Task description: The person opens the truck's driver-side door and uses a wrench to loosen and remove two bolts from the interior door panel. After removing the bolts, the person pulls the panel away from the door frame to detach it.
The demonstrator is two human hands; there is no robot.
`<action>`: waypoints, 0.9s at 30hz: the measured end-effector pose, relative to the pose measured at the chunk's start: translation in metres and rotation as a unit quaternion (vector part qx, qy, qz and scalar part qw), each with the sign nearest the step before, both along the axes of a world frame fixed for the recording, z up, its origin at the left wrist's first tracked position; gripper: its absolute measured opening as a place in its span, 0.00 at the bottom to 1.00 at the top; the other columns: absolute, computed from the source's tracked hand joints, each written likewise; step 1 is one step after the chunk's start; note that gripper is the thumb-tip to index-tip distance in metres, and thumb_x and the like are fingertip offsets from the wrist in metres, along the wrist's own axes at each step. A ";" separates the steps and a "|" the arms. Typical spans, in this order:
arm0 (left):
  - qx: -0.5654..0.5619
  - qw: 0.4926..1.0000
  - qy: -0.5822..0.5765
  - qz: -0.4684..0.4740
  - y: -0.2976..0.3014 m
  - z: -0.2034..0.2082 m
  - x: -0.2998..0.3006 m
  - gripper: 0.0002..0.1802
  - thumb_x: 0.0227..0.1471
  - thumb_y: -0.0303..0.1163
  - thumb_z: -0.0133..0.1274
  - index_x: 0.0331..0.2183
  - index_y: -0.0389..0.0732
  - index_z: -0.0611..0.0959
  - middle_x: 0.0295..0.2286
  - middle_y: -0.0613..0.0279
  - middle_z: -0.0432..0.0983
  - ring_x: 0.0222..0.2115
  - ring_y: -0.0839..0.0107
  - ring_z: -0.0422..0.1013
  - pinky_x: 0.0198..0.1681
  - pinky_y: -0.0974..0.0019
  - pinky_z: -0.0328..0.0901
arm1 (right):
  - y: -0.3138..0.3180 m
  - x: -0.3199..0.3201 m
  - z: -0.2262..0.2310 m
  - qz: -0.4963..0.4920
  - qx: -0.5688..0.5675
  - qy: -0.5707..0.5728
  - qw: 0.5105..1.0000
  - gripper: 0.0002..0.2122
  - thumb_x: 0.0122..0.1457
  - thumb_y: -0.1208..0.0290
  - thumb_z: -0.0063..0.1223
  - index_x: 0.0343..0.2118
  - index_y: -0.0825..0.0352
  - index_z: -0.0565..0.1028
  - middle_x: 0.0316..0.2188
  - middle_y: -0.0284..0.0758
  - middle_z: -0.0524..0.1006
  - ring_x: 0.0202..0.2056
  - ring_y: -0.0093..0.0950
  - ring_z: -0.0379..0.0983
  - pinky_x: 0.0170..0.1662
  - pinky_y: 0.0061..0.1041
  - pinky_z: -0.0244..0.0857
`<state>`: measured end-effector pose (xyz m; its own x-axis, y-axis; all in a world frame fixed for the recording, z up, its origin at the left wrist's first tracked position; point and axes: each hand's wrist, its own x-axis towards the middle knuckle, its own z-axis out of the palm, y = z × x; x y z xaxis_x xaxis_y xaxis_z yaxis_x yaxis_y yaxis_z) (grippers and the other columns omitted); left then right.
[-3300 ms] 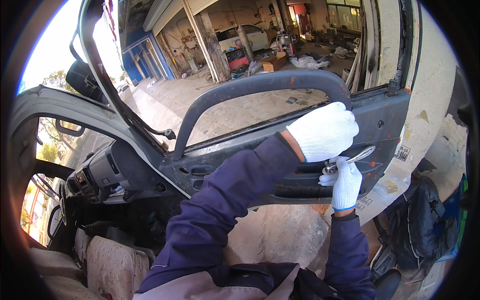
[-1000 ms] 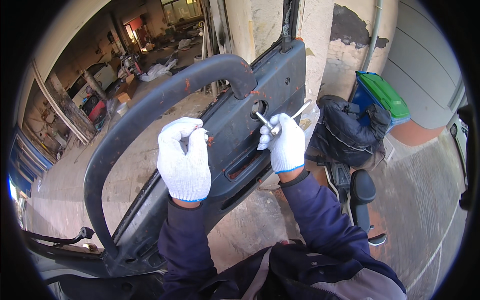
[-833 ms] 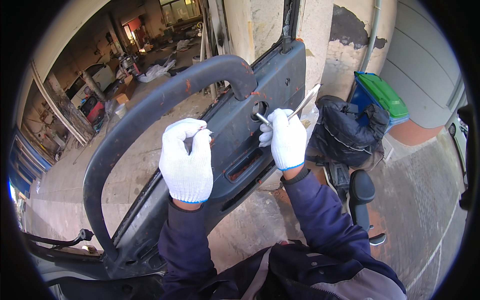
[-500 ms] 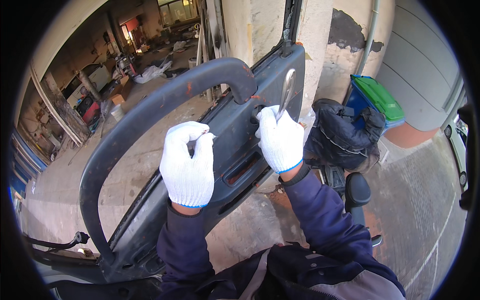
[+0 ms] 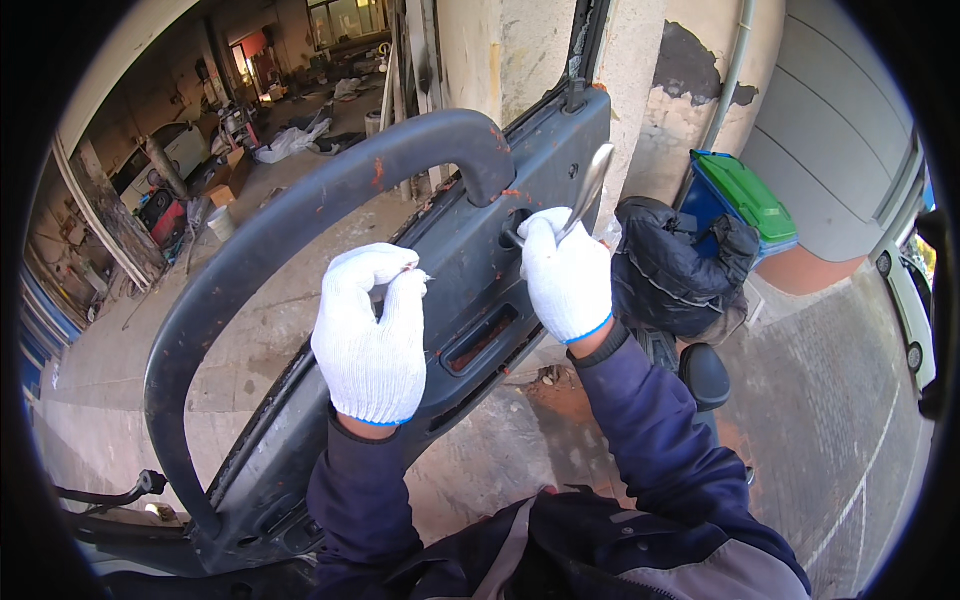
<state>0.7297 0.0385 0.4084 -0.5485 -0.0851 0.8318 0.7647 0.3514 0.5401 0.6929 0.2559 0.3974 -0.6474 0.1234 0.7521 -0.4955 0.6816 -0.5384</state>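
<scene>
A dark grey vehicle door trim panel [image 5: 555,150] stands in front of me, marked with reddish-brown smears. A thick curved bar [image 5: 300,205] arches from its upper part down to the lower left. My right hand [image 5: 568,285], in a white knitted glove, is closed around a curved silver metal handle [image 5: 594,185] beside a round hole in the panel. The handle's rounded end sticks out above the fingers; its lower part is hidden. My left hand [image 5: 370,345], gloved alike, is held before the panel with thumb and forefinger pinched; anything between the tips is too small to name.
A pocket recess [image 5: 480,340] sits lower in the panel. To the right are a dark padded cover [image 5: 680,265], a black seat-like pad [image 5: 710,377] and a blue bin with a green lid [image 5: 750,195]. A cluttered workshop with a white bucket [image 5: 222,223] opens at the left.
The silver handle's free end has tilted to the right in my right hand. My left hand keeps its pinch, shifted slightly left. The whole view has shifted a little.
</scene>
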 end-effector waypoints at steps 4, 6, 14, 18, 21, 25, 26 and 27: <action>0.026 1.000 -0.008 -0.005 0.003 -0.001 0.000 0.10 0.64 0.15 0.59 0.46 0.36 0.81 0.42 0.52 0.82 0.35 0.68 0.81 0.42 0.66 0.75 | 0.008 0.002 0.003 -0.033 0.200 0.071 0.977 0.05 0.62 0.75 0.60 0.40 0.64 0.81 0.31 0.42 0.82 0.34 0.43 0.84 0.37 0.36 0.77; 0.004 1.000 -0.007 0.029 0.004 -0.002 0.003 0.11 0.65 0.14 0.57 0.48 0.35 0.81 0.41 0.52 0.82 0.35 0.68 0.80 0.42 0.66 0.75 | 0.013 0.002 0.008 -0.020 0.247 0.108 0.963 0.05 0.60 0.74 0.61 0.39 0.63 0.80 0.30 0.40 0.81 0.33 0.43 0.83 0.37 0.38 0.77; -0.141 0.971 0.150 0.125 0.044 -0.022 0.028 0.14 0.64 0.13 0.55 0.49 0.34 0.85 0.35 0.48 0.80 0.33 0.57 0.78 0.35 0.59 0.74 | 0.007 0.011 0.005 0.022 0.118 0.030 0.992 0.06 0.66 0.69 0.60 0.40 0.64 0.77 0.34 0.43 0.82 0.38 0.45 0.84 0.41 0.42 0.79; -0.074 0.980 0.020 0.182 0.064 -0.021 0.014 0.26 0.68 0.18 0.49 0.64 0.36 0.81 0.41 0.51 0.81 0.38 0.61 0.78 0.45 0.59 0.73 | -0.001 0.009 0.003 0.011 0.048 -0.090 0.995 0.10 0.70 0.64 0.56 0.43 0.67 0.76 0.33 0.50 0.85 0.39 0.51 0.85 0.45 0.46 0.79; -0.077 0.986 0.010 0.146 0.066 -0.013 0.001 0.28 0.69 0.18 0.49 0.68 0.39 0.80 0.38 0.53 0.80 0.36 0.63 0.77 0.45 0.59 0.73 | 0.000 0.006 0.006 0.038 -0.003 -0.117 0.992 0.12 0.76 0.64 0.47 0.44 0.70 0.76 0.36 0.55 0.84 0.37 0.53 0.86 0.44 0.48 0.80; -0.219 0.957 0.135 0.131 0.066 -0.009 -0.016 0.28 0.64 0.17 0.56 0.64 0.41 0.83 0.36 0.51 0.78 0.34 0.55 0.77 0.40 0.57 0.73 | 0.006 0.014 0.008 0.217 -0.251 -0.215 0.918 0.19 0.79 0.59 0.48 0.54 0.74 0.73 0.35 0.55 0.83 0.32 0.52 0.85 0.40 0.46 0.81; -0.253 0.944 0.160 0.138 0.066 -0.009 -0.020 0.25 0.63 0.18 0.59 0.61 0.40 0.85 0.37 0.51 0.80 0.34 0.52 0.78 0.38 0.54 0.73 | 0.007 0.016 0.008 0.198 -0.209 -0.226 0.931 0.16 0.78 0.62 0.47 0.52 0.74 0.74 0.38 0.55 0.82 0.35 0.52 0.85 0.42 0.45 0.80; -0.256 0.946 0.134 0.145 0.064 -0.011 -0.022 0.23 0.64 0.18 0.59 0.59 0.40 0.86 0.36 0.50 0.81 0.34 0.52 0.78 0.38 0.54 0.73 | 0.010 0.018 0.008 0.180 -0.153 -0.199 0.951 0.14 0.77 0.65 0.47 0.49 0.73 0.76 0.41 0.55 0.81 0.38 0.51 0.85 0.44 0.45 0.80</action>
<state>0.7080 0.1029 0.3974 -0.3277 0.2517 0.9106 0.6810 0.7311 0.0429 0.7109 0.2655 0.4050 -0.9155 0.0144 0.4020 -0.3813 0.2873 -0.8786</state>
